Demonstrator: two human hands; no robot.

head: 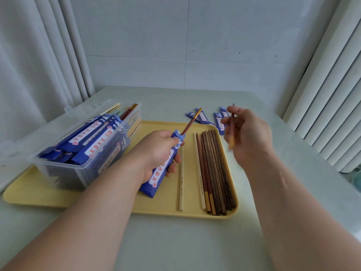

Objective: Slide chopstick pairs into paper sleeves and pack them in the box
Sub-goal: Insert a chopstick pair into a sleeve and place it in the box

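Observation:
My left hand [159,151] grips a blue paper sleeve [159,178] over the yellow tray [160,211]. One reddish-brown chopstick with a gold end [192,121] sticks out of the sleeve's top. My right hand [249,133], blurred, is raised to the right of the sleeve and pinches a second reddish chopstick [232,126] with a gold end, held nearly upright. Several loose chopsticks [214,171] lie side by side on the tray's right half, and a pale one [181,182] lies apart beside the sleeve. A clear plastic box [78,153] on the left holds several filled blue sleeves.
Several empty blue sleeves [203,118] lie on the table beyond the tray's far edge. The box's clear lid [23,137] hangs open to the left. Curtains stand at the left, a white ribbed panel at the right, a tiled wall behind.

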